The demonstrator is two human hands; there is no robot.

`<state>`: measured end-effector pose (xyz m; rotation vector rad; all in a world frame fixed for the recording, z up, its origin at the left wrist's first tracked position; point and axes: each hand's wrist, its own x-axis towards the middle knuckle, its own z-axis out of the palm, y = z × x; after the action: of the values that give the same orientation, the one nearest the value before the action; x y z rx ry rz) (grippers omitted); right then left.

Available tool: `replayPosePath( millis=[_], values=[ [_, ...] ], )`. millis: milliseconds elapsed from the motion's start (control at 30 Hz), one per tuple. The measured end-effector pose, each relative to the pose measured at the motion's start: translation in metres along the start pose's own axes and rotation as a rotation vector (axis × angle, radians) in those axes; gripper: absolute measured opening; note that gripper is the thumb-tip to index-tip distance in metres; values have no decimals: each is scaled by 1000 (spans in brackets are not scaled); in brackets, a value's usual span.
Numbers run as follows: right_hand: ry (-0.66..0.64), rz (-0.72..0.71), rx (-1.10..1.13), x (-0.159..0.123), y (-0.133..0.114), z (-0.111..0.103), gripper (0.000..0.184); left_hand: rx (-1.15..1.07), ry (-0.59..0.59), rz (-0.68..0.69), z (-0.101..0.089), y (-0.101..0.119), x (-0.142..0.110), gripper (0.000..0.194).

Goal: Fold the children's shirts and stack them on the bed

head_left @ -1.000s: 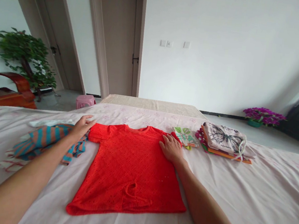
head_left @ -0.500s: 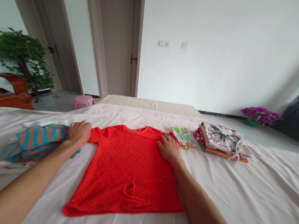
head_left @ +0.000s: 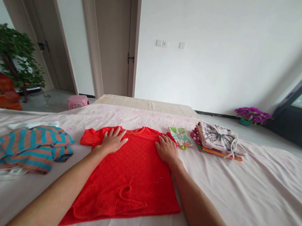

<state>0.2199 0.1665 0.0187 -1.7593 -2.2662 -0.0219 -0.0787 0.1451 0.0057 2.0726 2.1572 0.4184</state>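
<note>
A red short-sleeved top (head_left: pixel 132 170) with small eyelet holes lies spread on the pale bedsheet (head_left: pixel 219 188), its neckline away from me and a tied cord near the hem. My left hand (head_left: pixel 113 140) rests flat on its upper left part, just inside the sleeve, fingers spread. On the upper right, near the other sleeve, my right hand (head_left: pixel 167 149) lies flat with its fingers apart. Neither hand grips the cloth.
Left of the top lies a loose heap with a blue-and-brown striped garment (head_left: pixel 32 145). To the right are a folded green-flowered cloth (head_left: pixel 180 137) and a folded stack topped by a butterfly print (head_left: pixel 217 137). Beyond stands a pink stool (head_left: pixel 78 101).
My left hand has moved right, from the left sleeve's end onto the body of the top. My right hand stays near the right sleeve. The view has shifted slightly.
</note>
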Motion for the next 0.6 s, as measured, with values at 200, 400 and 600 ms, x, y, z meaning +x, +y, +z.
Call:
replayPosePath(
  millis=[200,400,600],
  values=[
    [7,5,11,-1,0,0,53,-66,122,-203,-3,-25,2,71],
    [25,4,24,0,2,2,53,-426,226,-95,-23,-40,-7,40],
    [39,2,20,0,2,3,52,-556,321,-322,-69,-100,-25,27]
  ],
)
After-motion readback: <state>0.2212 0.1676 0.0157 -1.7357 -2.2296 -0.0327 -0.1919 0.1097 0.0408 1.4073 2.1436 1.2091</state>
